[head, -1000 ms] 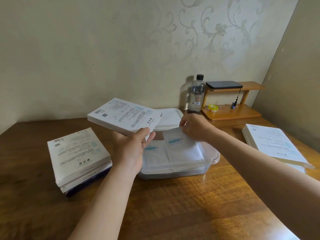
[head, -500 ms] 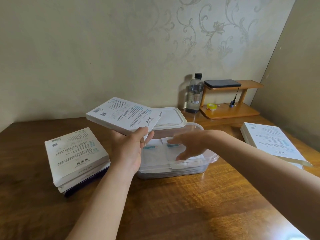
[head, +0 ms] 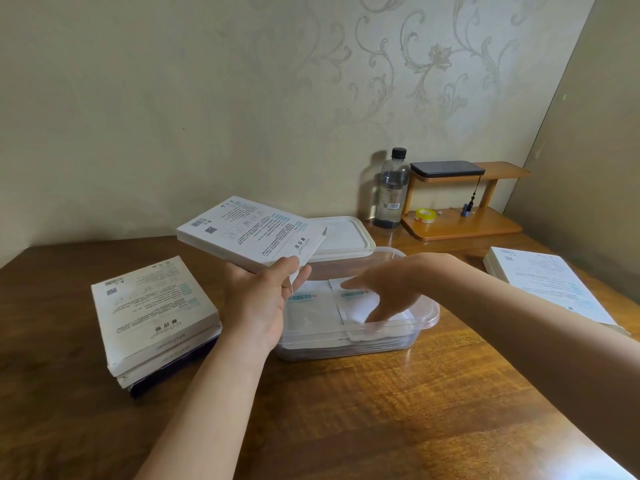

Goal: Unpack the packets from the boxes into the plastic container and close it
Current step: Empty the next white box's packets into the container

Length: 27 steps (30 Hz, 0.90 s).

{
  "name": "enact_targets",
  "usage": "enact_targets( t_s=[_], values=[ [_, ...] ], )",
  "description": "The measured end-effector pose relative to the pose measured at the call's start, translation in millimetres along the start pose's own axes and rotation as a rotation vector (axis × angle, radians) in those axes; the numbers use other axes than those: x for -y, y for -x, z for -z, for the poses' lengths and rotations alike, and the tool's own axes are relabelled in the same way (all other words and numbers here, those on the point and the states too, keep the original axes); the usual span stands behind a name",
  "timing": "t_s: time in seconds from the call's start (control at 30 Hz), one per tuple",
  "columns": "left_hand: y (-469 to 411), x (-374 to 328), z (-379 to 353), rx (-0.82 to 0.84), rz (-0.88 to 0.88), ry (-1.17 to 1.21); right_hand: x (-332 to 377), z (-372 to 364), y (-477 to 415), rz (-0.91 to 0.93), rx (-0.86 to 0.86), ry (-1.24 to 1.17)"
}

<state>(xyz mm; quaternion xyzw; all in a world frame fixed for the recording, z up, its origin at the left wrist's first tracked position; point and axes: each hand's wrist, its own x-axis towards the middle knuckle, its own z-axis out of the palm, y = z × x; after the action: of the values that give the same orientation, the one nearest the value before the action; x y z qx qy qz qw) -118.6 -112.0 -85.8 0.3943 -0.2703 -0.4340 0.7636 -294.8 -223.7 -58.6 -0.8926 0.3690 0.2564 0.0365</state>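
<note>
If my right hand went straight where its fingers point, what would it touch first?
Probably the packets in the container; the right hand points down-left just above them, though contact is unclear.

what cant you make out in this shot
Head view only:
- Inside of the held box: hidden by its own walls, so packets left cannot be told.
- Count of packets in the container: stacked, partly under the right hand.
- Print on the stacked boxes: too small.
- Right-side box: near edge hidden by the forearm.
</note>
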Motion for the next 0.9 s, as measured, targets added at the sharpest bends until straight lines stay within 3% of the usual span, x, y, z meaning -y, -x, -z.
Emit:
enact_targets(
  t_s=[0.43,0.9],
  values=[
    [-1,-1,1,0.002,0.007,-0.002,2,-8,-6,-0.028,0.053,0.072],
    [-2,1,4,0.009,0.024,-0.010,1,8,-5,-0.030,0.049,-0.025]
  ],
)
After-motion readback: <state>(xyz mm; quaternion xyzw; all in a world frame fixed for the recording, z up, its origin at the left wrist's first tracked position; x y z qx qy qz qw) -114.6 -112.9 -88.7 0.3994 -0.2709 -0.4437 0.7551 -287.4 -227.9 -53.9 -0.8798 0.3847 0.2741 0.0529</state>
